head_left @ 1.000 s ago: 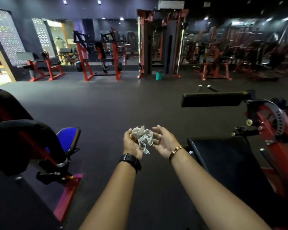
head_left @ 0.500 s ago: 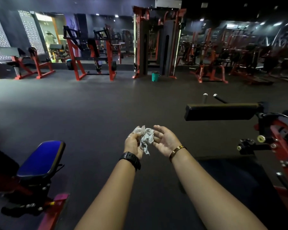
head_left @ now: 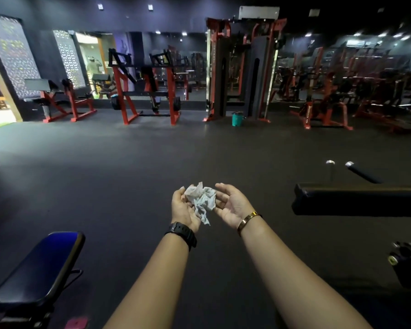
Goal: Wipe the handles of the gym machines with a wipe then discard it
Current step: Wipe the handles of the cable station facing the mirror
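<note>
A crumpled white wipe (head_left: 201, 198) is held between both of my hands in front of me, above the dark gym floor. My left hand (head_left: 184, 208), with a black watch on its wrist, cups the wipe with curled fingers. My right hand (head_left: 233, 206), with a gold bracelet, pinches the wipe's right side between thumb and fingers. Two bar handles (head_left: 361, 173) with metal ends stick up behind a black pad (head_left: 356, 200) to the right of my hands. Far ahead, a small teal bin (head_left: 237, 119) stands on the floor at the foot of a tall red and black machine (head_left: 242, 67).
A blue padded seat (head_left: 40, 264) is at the lower left. Red-framed machines (head_left: 150, 91) line the far wall, with more at the far right (head_left: 323, 100). A wide stretch of dark rubber floor (head_left: 128, 162) lies between me and them. A black knob assembly (head_left: 406, 264) is at the right edge.
The view has lifted and moved forward, so the red machine parts at both sides have slid out of sight. Both hands keep hold of the wipe, shifting it slightly.
</note>
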The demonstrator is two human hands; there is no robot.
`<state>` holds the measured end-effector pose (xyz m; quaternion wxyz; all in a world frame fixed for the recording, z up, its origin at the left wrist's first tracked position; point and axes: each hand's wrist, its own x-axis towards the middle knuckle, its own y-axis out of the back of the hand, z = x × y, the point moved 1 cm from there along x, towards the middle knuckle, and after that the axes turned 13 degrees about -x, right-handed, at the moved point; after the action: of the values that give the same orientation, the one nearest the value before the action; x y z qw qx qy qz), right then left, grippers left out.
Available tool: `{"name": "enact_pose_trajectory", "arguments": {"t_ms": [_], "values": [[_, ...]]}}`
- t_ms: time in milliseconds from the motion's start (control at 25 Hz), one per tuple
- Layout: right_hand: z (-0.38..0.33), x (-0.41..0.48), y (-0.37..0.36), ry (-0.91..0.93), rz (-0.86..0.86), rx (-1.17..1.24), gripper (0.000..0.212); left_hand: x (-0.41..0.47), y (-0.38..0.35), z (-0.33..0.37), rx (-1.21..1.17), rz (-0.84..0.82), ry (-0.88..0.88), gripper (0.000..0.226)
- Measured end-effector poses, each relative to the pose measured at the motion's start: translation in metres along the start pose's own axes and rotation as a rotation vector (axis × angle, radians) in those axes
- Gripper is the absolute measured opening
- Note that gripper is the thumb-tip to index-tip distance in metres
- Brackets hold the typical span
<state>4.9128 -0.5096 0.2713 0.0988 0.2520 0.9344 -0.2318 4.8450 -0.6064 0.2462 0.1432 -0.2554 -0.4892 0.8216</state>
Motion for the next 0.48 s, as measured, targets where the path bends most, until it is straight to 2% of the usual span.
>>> {"name": "enact_pose_trajectory", "arguments": {"t_ms": [240,360,480], "values": [[-0.059,0.124,-0.01,-0.023,-0.119,-0.1,0.017,0.109,-0.047,0.014,-0.067,0.05,-0.097,0.027],[-0.075,0.184,-0.024,-0.004,-0.158,-0.143,0.014,0.157,-0.061,0.027,-0.06,0.084,-0.153,0.04],[-0.076,0.242,-0.049,0.014,-0.198,-0.158,0.027,0.21,-0.058,0.052,-0.017,0.083,-0.24,0.054]]}}
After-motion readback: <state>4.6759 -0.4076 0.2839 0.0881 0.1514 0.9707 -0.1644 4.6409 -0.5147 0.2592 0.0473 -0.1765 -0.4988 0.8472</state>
